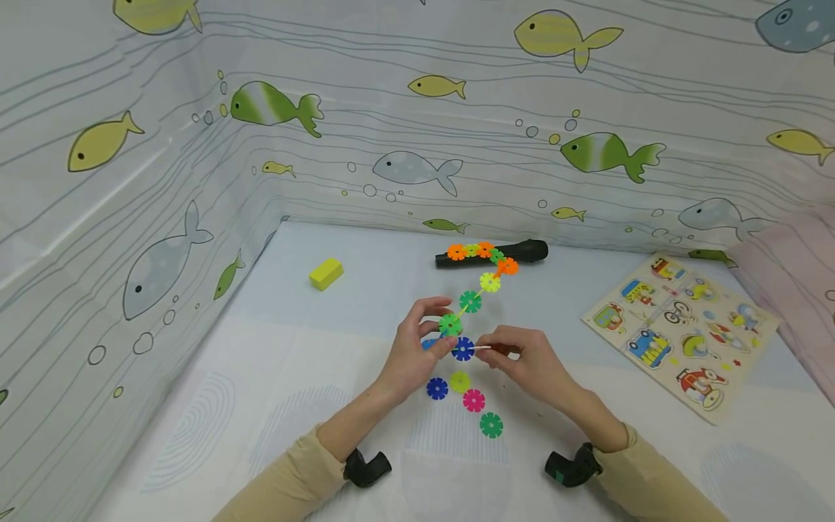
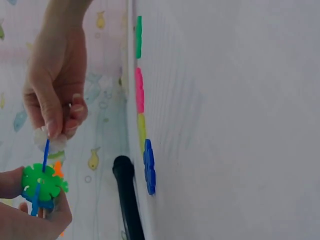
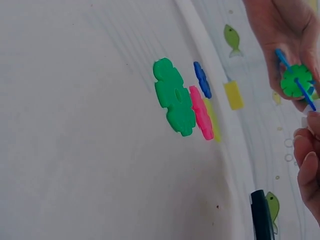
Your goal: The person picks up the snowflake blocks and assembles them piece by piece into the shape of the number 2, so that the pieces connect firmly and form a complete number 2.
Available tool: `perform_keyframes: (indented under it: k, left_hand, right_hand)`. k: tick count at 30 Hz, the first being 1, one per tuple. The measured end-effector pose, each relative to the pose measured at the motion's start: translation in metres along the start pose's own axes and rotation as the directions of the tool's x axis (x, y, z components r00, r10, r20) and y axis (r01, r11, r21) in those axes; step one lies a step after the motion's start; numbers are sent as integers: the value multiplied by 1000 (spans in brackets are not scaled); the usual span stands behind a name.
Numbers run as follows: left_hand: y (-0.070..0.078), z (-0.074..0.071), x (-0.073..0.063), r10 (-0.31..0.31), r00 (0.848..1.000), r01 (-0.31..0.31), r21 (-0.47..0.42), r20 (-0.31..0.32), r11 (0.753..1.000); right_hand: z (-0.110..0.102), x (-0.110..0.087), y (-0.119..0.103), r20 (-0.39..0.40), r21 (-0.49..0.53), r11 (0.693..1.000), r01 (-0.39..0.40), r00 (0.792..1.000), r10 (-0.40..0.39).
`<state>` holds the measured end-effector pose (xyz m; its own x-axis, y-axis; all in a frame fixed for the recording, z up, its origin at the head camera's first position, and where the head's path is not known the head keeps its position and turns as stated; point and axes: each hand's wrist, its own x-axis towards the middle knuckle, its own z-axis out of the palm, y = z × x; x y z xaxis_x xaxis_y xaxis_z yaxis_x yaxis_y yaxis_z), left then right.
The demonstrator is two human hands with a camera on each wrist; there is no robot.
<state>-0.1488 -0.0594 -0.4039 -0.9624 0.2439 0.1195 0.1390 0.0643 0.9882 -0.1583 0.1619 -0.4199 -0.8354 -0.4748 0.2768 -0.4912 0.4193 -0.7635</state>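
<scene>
My left hand (image 1: 409,355) holds the near end of a chain of interlocking notched plastic discs, by a green disc (image 1: 450,324) and blue discs (image 1: 463,349). The chain (image 1: 470,301) runs away from me through green, yellow and orange discs. Between thumb and fingers, my right hand (image 1: 525,357) pinches a white disc (image 2: 56,145), seen edge-on in the head view and touching the end blue disc. Partly hidden by the fingers, the joint itself is unclear. Nearer me lie loose discs: blue (image 1: 437,388), yellow (image 1: 459,382), pink (image 1: 474,400) and green (image 1: 491,425).
Behind the chain's far end lies a black microphone (image 1: 531,251). A yellow block (image 1: 326,274) is at the back left. On the right lies a wooden picture puzzle board (image 1: 685,330). Fish-patterned sheeting (image 1: 417,138) rises behind and on the left.
</scene>
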Motion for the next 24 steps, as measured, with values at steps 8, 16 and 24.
perform_keyframes:
  k: [8,16,24]
  left_hand:
    - [-4,-1,1,-24,1000,24,-1,-5,1000]
    - [-3,4,2,-22,1000,22,12,21,1000]
    - [-3,1,1,-27,1000,27,20,6,999]
  right_hand:
    - [-2,0,2,29,-8,998,-60,998,61]
    - [-16,-6,0,53,-136,966,-220,972,229]
    - [-16,-10,10,118,-94,956,-279,950,289]
